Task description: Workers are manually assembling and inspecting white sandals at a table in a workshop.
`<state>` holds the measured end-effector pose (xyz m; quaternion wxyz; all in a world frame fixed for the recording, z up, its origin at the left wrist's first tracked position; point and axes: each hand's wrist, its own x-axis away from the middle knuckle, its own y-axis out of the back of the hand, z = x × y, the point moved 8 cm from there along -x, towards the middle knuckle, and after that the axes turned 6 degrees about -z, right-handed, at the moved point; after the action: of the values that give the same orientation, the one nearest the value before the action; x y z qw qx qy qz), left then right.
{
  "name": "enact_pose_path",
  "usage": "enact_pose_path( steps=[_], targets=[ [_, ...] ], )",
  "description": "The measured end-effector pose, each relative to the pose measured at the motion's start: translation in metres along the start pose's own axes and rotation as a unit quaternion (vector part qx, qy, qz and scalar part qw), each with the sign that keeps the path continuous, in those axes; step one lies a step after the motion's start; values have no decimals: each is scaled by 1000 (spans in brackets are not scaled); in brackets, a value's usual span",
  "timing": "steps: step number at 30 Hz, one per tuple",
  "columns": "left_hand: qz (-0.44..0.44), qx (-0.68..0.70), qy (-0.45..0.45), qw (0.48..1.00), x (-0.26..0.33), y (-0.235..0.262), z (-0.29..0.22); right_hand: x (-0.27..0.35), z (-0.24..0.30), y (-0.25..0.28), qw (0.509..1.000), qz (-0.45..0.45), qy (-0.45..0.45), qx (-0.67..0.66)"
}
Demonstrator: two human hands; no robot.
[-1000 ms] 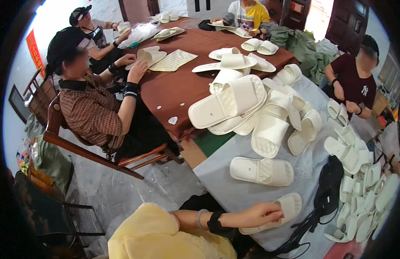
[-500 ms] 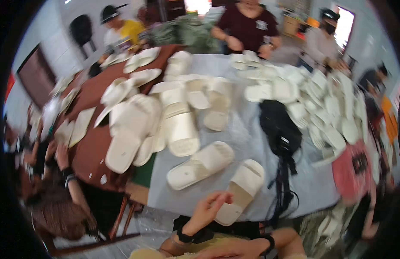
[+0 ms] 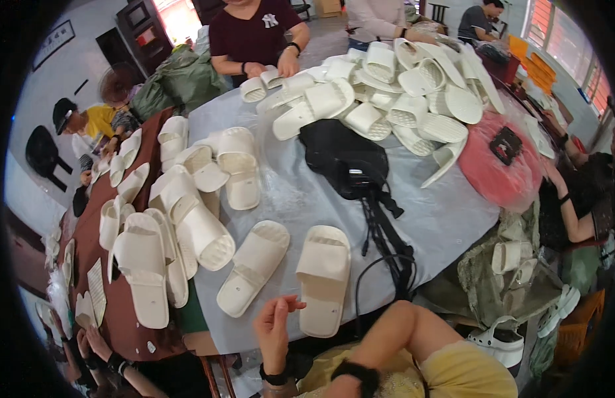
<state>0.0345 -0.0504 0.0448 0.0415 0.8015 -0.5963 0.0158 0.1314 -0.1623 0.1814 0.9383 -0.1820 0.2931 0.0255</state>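
Note:
Two cream slide slippers lie side by side on the grey tablecloth (image 3: 447, 219) close in front of me: one (image 3: 254, 265) at an angle, one (image 3: 324, 278) straight. My left hand (image 3: 274, 328), a black band on its wrist, hovers just left of the straight slipper's heel with fingers apart and holds nothing. My right forearm (image 3: 400, 331) is bent at the elbow below the table edge, and its hand is out of sight at the bottom.
A black bag (image 3: 344, 159) with trailing straps lies mid-table. Heaps of cream slippers (image 3: 400, 86) cover the far side, and more slippers (image 3: 188, 219) pile up at the left. A pink bag (image 3: 500, 166) sits right. Other people sit around the table.
The view has swung right, across the grey table. My left hand, which rested on the near slipper, has come off it and now hangs beside it.

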Motion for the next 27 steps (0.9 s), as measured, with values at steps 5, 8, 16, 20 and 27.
enact_pose_path(
  steps=[5, 8, 16, 20, 27],
  targets=[
    [7, 11, 13, 1000, -1, 9, 1, -5, -8, -15, 986, 163, -11, -44],
    [-4, 11, -4, 1000, 5, 13, -4, 18, 1, -16, 983, 183, -15, 31],
    [66, 17, 5, 998, 4, 1, 1, 50, 15, 57, 946, -30, -33, -320],
    [46, 34, 31, 998, 7, 7, 7, 79, 12, 95, 822, -223, -82, -517],
    [29, 154, 47, 987, -1, 8, 14, 91, -13, 178, 815, -522, -41, -247]
  ],
)
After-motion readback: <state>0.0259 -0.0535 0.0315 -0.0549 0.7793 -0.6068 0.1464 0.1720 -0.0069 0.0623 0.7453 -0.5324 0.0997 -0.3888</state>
